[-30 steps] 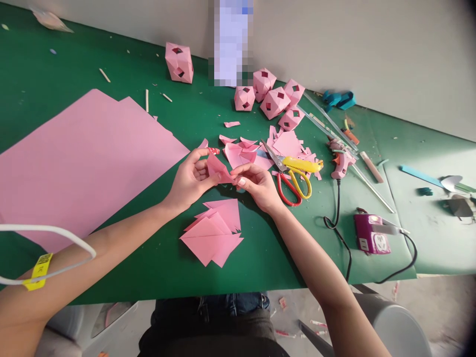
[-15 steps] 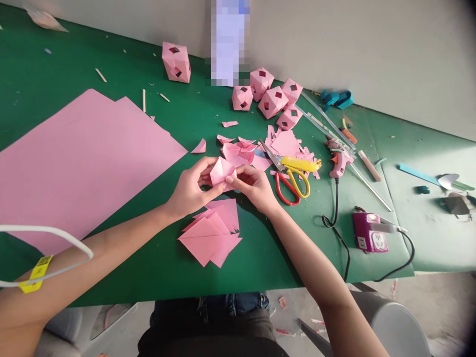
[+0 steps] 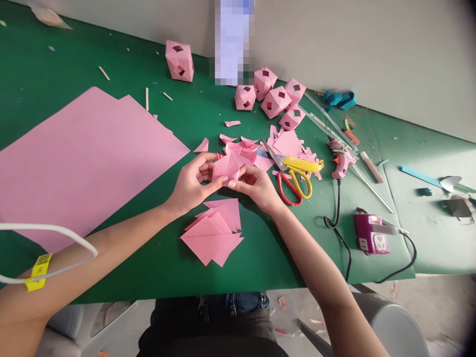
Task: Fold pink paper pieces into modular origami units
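Observation:
A small folded piece of pink paper [image 3: 225, 168] is held up between both hands above the table. My left hand [image 3: 191, 183] is closed on its left side, thumb along the lower edge. On its right side, my right hand [image 3: 256, 186] pinches it between thumb and fingers. Just beneath the hands lies a loose pile of pink paper squares [image 3: 211, 235], some with crease lines. Several curled pink folded pieces [image 3: 245, 151] rest right behind the held paper. Scissors [image 3: 292, 183] with one red and one yellow handle lie to the right of my right hand.
A yellow utility knife [image 3: 303, 164] lies across the scissors, beside pink scraps [image 3: 288, 144]. Several pink paper polyhedra [image 3: 275, 102] stand at the back. Large pink sheets [image 3: 92, 163] cover the left. A glue gun [image 3: 342, 161] and its cord lead to a purple power socket [image 3: 372, 233].
The folded pink paper has turned and tilted between the fingers, so more of its open, hollow side shows. My right thumb has shifted slightly along its edge. The view has shifted a little.

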Demonstrator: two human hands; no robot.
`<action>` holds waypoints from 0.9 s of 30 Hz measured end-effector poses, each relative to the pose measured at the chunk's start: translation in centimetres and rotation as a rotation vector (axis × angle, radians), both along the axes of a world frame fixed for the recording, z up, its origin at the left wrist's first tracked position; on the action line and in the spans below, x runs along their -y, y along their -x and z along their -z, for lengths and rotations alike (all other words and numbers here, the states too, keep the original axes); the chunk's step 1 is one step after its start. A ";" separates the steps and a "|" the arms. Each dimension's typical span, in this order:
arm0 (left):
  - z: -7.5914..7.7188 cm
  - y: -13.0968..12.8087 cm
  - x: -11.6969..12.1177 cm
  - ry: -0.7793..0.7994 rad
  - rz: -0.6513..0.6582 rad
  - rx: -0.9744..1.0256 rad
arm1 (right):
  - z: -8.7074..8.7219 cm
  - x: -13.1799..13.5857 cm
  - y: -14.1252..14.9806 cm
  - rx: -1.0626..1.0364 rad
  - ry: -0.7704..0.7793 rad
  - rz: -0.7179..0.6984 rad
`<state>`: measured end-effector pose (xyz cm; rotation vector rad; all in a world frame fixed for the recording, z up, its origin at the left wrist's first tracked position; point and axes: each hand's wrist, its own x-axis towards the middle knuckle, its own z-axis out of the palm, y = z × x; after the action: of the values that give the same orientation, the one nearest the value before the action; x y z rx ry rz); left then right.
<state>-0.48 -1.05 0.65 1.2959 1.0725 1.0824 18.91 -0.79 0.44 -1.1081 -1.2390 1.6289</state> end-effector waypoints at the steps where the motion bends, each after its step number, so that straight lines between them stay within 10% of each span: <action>1: 0.1 0.0 -0.1 0.012 -0.010 0.018 | 0.0 0.0 0.0 0.009 -0.002 -0.003; 27: 0.4 -0.1 -0.5 0.031 -0.049 0.024 | -0.2 0.5 0.5 0.075 -0.062 0.128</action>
<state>-0.37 -0.60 0.22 1.2352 1.1044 1.1112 18.38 -1.25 0.60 -1.1942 -1.2327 1.4558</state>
